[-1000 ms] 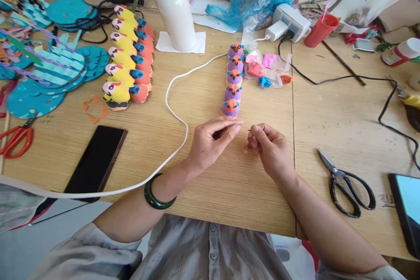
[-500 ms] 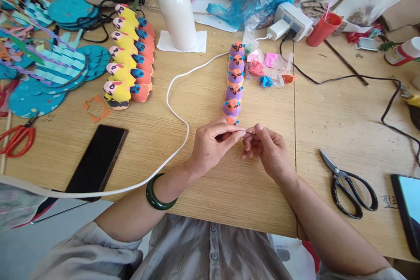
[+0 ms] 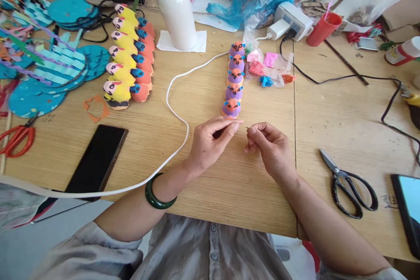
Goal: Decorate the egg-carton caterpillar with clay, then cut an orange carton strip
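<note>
A strip of egg-carton cups (image 3: 233, 81) runs away from me, painted as purple and orange animal heads with blue ears and dark eyes. My left hand (image 3: 210, 140) is at its near end, fingers stretched over the last cup and hiding it. Its thumb and index fingertips are close together, and what lies between them I cannot make out. Just to the right, my right hand (image 3: 269, 142) pinches a tiny thin dark piece (image 3: 247, 127) between thumb and index finger. A small gap separates the two hands.
Clay packets (image 3: 259, 66) lie right of the strip. Yellow and red painted strips (image 3: 123, 61) and a white bottle (image 3: 177, 13) stand behind left. A white cable (image 3: 177, 113) crosses the table. Black scissors (image 3: 341, 179) lie at right, a phone (image 3: 98, 157) at left, red scissors (image 3: 22, 135) beyond.
The fingertips, which met over the dark piece, have come apart. My right hand now has the dark piece alone, and my left hand has shifted slightly left, covering the nearest cup.
</note>
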### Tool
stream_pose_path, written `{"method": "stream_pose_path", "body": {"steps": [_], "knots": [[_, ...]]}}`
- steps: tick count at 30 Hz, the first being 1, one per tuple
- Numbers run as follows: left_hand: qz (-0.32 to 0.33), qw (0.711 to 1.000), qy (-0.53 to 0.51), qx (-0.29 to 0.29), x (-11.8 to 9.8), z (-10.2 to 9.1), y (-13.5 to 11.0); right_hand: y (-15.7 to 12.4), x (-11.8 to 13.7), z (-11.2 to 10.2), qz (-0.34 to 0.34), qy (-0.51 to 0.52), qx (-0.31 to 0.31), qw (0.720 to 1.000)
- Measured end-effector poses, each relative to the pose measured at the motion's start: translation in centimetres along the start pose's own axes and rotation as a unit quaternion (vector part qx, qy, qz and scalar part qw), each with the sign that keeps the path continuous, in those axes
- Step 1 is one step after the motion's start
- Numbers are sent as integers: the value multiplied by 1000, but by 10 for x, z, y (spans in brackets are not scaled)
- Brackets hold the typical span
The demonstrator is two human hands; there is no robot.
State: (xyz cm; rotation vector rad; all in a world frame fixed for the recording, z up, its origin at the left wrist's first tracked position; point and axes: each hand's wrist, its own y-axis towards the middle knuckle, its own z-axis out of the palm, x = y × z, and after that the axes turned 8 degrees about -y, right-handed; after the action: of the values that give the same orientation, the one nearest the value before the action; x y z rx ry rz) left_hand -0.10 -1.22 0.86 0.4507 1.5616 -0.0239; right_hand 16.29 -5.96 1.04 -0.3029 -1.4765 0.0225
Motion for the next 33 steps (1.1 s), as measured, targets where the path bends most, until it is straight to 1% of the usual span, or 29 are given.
{"method": "stream_pose_path", "body": {"steps": [6,12,16,22,27,33], "knots": [[22,999,1,28,5,3,-1,1,-1,-2,10,-16,39,999],[31,999,7,24,6,2,-2,0,-1,-1,43,42,79,995],[26,999,17,18,7,2,-2,0,-2,-1,52,41,72,995],[7,1000,-3,24,3,1,-2,1,-1,-1,18,41,27,999],[-2,1000,-9,4,1,0,-1,1,0,-1,17,44,32,998],[-1,1000,4,0,1,0,0,1,0,-1,12,51,22,998]]}}
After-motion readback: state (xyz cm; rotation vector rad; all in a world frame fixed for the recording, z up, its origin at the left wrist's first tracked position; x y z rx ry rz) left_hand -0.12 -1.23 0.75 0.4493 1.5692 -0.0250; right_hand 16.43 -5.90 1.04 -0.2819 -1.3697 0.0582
